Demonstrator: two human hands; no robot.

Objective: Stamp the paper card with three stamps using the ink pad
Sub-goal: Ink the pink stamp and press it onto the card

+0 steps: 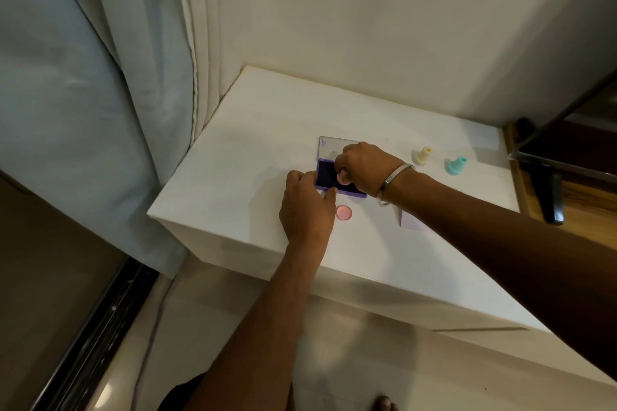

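Here, on the white tabletop [253, 150], the left hand [307, 207] pinches the near-left edge of one open purple ink pad case [325, 177]. The right hand [362, 165] is closed around a pink stamp [343, 178] on its dark pad. Nearby lie one pink round cap [344, 213], one pale paper card [412, 222], and two more stamps, cream [423, 155] and teal [456, 165].

White cabinet top [253, 130] — ink pad [329, 177], pink cap [344, 213], two stamps [423, 155], card [412, 222]

We saw a purple ink pad [337, 182] with dark ink, a pink cap [344, 213], cream stamp [423, 156], teal stamp [455, 165], white surface [253, 157], silver bangle [394, 182].
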